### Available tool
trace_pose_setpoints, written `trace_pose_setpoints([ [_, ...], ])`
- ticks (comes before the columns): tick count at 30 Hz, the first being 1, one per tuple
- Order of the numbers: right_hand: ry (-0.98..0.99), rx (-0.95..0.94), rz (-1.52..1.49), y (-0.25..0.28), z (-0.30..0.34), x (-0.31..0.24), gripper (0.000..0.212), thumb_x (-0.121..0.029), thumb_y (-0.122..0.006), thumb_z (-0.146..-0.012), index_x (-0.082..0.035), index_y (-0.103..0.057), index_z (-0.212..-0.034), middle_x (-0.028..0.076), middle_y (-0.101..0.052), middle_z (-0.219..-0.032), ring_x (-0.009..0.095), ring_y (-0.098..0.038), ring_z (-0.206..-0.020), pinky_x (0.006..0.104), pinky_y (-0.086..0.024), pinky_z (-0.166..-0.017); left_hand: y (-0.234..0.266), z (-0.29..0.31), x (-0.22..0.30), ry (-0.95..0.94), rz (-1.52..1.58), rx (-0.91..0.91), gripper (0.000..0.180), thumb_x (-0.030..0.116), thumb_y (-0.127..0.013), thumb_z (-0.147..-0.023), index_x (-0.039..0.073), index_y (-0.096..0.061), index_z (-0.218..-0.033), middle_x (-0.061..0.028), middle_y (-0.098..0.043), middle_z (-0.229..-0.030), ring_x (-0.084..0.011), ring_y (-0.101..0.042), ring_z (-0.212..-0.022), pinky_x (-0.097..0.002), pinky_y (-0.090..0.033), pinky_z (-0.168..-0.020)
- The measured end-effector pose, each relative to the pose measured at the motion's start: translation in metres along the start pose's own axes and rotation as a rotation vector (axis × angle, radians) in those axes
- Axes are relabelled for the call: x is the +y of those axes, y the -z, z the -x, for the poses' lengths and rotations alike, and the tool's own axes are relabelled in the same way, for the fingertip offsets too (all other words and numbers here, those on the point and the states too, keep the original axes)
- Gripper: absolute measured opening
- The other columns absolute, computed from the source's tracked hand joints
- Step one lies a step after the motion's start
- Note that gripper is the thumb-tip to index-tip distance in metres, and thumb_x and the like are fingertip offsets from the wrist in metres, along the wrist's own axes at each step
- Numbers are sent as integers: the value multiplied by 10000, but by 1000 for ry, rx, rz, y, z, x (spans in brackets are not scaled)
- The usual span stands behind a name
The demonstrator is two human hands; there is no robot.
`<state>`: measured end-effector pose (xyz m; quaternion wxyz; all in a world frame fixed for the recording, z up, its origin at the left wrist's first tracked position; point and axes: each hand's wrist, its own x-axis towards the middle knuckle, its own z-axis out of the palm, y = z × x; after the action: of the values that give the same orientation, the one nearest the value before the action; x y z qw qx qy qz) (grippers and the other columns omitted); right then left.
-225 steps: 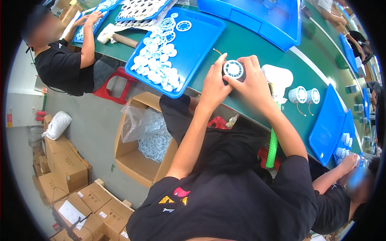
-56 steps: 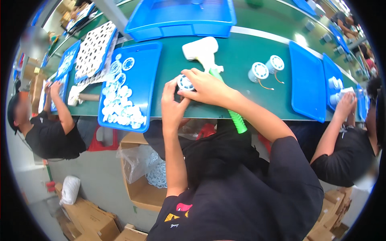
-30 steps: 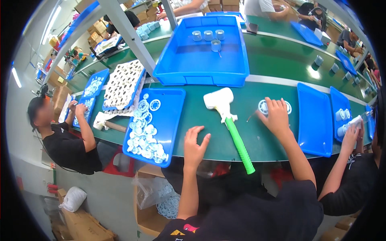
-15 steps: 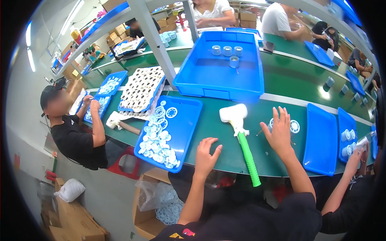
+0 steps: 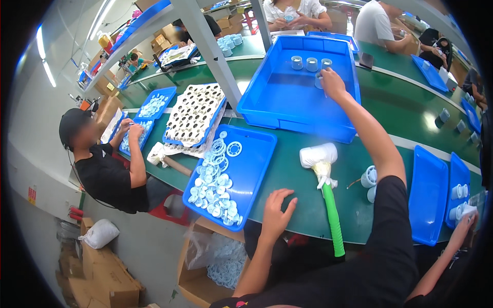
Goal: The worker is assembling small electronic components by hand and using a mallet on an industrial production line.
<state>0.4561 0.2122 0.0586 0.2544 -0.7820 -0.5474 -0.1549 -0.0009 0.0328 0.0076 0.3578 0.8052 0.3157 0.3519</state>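
My right hand [image 5: 334, 84] reaches far into the large blue bin [image 5: 298, 122], its fingers closed on the rim of a light blue cylindrical part [image 5: 319, 81]. Behind that part, several similar cylinders [image 5: 311, 64] stand in a row on the bin floor. My left hand [image 5: 277, 213] rests near the table's front edge with fingers apart, holding nothing. Between my arms lies a mallet [image 5: 328, 190] with a white wrapped head and green handle. Two light blue cylinders [image 5: 368, 177] stand beside my right forearm, one partly hidden by it.
Left of me, a blue tray [image 5: 259, 169] holds light blue rings and discs. Beyond it are stacked egg-carton trays [image 5: 197, 113] and another mallet [image 5: 174, 163]. A blue tray [image 5: 427, 200] lies at right. Co-workers sit on both sides; a grey post [image 5: 215, 61] rises beside the bin.
My right hand has moved from above the table cylinders forward into the bin and taken hold of the front cylinder there. My left hand stays near the table edge. The view has shifted slightly.
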Motion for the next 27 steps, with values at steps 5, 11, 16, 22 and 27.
trace_pose_setpoints([
  [5,-238,-173,84,-45,-58,44,508,-181,-760,-878,-134,-637,-1368,187,-529,-1502,406,-549,-1388,488,-515,-1115,1,-1,0,27,33,-35,260,149,-765,-956,26,-720,-1181,-174,-718,-1187,-362,-680,-1129,-426,-534,-994],
  [11,-323,-242,149,-63,-89,57,596,-191,-706,-922,-253,-573,-1500,181,-460,-1590,421,-495,-1450,483,-497,-1161,9,-3,1,87,54,-85,257,124,-775,-940,43,-730,-1180,-154,-729,-1186,-345,-680,-1108,-419,-521,-978],
  [16,-135,-274,195,-71,-110,82,559,-144,-640,-934,-247,-600,-1482,197,-526,-1485,417,-557,-1367,509,-502,-1131,13,-9,-1,114,101,-124,261,120,-774,-935,51,-727,-1182,-131,-732,-1186,-321,-683,-1101,-408,-501,-970],
  [22,-28,-278,170,-82,-126,73,388,-180,-671,-950,-171,-695,-1337,209,-555,-1425,434,-644,-1258,530,-547,-1046,13,-11,-4,129,136,-127,267,122,-784,-934,51,-729,-1185,-124,-737,-1186,-310,-689,-1109,-408,-497,-961],
  [27,-85,-265,222,-86,-132,42,273,-218,-732,-946,-102,-741,-1193,195,-604,-1366,429,-672,-1213,536,-566,-993,14,-12,-4,131,130,-113,268,87,-791,-912,42,-730,-1168,-125,-751,-1169,-309,-703,-1083,-397,-507,-944],
])
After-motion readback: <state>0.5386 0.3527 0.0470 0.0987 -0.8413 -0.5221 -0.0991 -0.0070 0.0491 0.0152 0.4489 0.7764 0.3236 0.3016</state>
